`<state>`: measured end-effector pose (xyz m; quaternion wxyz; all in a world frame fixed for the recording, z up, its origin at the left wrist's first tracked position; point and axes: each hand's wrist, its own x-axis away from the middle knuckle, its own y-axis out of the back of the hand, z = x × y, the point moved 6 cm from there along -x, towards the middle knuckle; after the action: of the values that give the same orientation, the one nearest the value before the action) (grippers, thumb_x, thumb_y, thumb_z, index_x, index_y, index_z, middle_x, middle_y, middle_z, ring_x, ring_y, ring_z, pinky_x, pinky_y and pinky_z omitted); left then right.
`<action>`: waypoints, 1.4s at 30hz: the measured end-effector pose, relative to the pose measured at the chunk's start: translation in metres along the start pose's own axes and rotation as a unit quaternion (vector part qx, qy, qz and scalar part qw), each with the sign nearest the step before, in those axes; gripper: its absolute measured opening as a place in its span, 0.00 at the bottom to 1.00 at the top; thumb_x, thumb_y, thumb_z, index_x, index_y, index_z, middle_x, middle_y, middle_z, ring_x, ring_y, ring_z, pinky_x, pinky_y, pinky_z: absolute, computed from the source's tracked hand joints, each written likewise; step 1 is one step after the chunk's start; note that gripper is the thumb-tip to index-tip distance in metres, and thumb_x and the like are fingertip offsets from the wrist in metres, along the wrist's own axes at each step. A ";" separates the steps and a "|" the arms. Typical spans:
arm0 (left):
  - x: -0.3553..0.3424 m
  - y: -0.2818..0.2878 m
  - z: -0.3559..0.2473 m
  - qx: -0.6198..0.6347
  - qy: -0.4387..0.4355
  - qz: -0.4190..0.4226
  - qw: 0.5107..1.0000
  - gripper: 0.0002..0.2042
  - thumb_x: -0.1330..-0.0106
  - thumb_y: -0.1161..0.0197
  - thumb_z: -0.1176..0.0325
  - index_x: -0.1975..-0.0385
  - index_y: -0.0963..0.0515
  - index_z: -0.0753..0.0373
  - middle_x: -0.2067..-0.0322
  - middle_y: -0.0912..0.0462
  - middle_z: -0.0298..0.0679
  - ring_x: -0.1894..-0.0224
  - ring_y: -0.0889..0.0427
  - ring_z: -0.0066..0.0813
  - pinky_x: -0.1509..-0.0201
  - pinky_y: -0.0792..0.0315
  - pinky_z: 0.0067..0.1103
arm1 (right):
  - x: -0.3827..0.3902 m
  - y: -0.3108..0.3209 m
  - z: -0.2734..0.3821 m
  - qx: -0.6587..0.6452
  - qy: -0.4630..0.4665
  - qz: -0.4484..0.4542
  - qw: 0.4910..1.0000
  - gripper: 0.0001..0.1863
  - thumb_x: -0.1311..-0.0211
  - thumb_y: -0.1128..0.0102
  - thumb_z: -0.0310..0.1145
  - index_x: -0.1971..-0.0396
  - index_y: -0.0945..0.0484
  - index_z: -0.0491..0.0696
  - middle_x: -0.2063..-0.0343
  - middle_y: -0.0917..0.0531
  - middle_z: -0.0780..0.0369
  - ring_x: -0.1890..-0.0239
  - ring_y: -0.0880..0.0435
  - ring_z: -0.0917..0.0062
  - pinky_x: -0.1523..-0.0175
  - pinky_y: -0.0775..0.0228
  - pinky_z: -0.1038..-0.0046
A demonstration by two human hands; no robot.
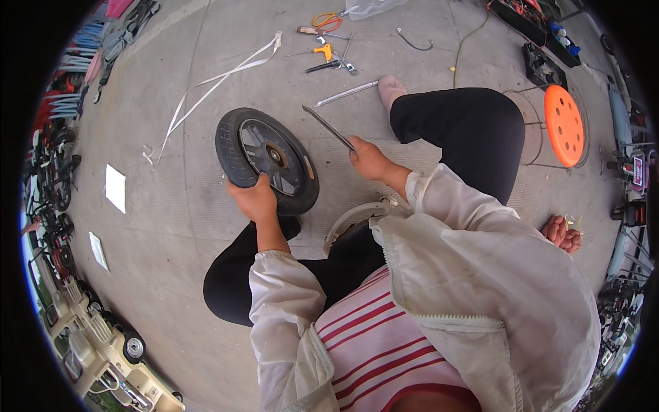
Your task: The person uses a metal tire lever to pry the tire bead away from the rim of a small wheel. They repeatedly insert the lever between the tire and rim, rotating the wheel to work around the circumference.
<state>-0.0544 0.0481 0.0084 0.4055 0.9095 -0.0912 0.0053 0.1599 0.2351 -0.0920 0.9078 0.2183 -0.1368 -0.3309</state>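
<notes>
A small wheel (273,134) with a black tyre and dark spoked rim is tilted in front of me, left of centre. My left hand (254,200) grips the tyre at its near edge, thumb on the rim side and fingers round the tread. In my right hand (371,162) is a slim metal tyre lever (328,128), its free end pointing up and left toward the wheel without touching it. A second metal bar (347,93) lies on the floor beyond, by my right foot. Whether the wheel's underside rests on the floor is hard to see.
Hand tools, among them a yellow-handled tool (323,51) and orange-handled scissors (328,20), lie on the concrete floor ahead. A white strap (223,82) is at far left, a curved rod (415,45) farther right. An orange stool (564,126) stands right; parked vehicles line both sides.
</notes>
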 end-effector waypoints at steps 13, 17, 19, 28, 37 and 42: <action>0.008 0.000 -0.004 -0.034 0.017 0.003 0.999 0.40 0.50 0.31 0.62 0.36 0.42 0.62 0.49 0.22 0.52 0.47 0.22 0.52 0.44 0.30 0.37 | 0.017 -0.030 -0.052 0.206 -0.197 0.182 0.941 0.12 0.39 0.49 0.29 0.66 0.22 0.35 0.63 0.18 0.45 0.59 0.18 0.50 0.55 0.26 0.56; 0.007 -0.007 -0.014 -0.040 -0.005 0.000 0.999 0.39 0.51 0.31 0.62 0.37 0.41 0.61 0.51 0.21 0.52 0.49 0.22 0.53 0.45 0.29 0.37 | -0.008 -0.011 -0.048 0.154 -0.146 0.045 0.976 0.12 0.35 0.50 0.33 0.66 0.23 0.38 0.70 0.19 0.45 0.64 0.18 0.49 0.59 0.26 0.56; 0.009 -0.003 -0.010 -0.043 -0.005 -0.012 0.999 0.39 0.51 0.31 0.62 0.37 0.41 0.61 0.52 0.21 0.52 0.49 0.21 0.54 0.45 0.29 0.37 | -0.013 0.009 -0.005 0.104 -0.114 -0.038 0.987 0.12 0.34 0.51 0.35 0.67 0.25 0.40 0.74 0.19 0.45 0.68 0.19 0.49 0.62 0.27 0.54; 0.015 -0.004 -0.016 -0.042 -0.012 -0.023 0.999 0.38 0.52 0.32 0.63 0.38 0.39 0.62 0.53 0.20 0.53 0.50 0.21 0.55 0.46 0.29 0.37 | -0.005 0.024 0.047 0.180 -0.066 -0.057 0.980 0.09 0.34 0.50 0.34 0.64 0.31 0.43 0.77 0.19 0.49 0.74 0.18 0.51 0.67 0.28 0.51; 0.018 -0.004 -0.019 -0.042 -0.005 -0.020 0.999 0.37 0.51 0.32 0.63 0.39 0.39 0.62 0.54 0.20 0.53 0.51 0.21 0.55 0.47 0.29 0.38 | 0.033 -0.022 -0.054 0.307 -0.224 0.343 0.859 0.09 0.50 0.42 0.26 0.71 0.15 0.41 0.67 0.15 0.50 0.62 0.15 0.56 0.61 0.23 0.59; 0.018 -0.003 -0.020 -0.044 -0.019 -0.013 0.999 0.38 0.51 0.31 0.64 0.38 0.40 0.63 0.54 0.20 0.53 0.51 0.21 0.55 0.46 0.29 0.38 | 0.029 -0.011 -0.037 0.301 -0.225 0.303 0.876 0.10 0.50 0.43 0.26 0.69 0.15 0.41 0.64 0.15 0.49 0.60 0.15 0.55 0.60 0.24 0.58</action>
<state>-0.0353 0.0618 0.0214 0.4438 0.8917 -0.0870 -0.0211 0.1900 0.2198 -0.1260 0.7987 0.3490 -0.4897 -0.0228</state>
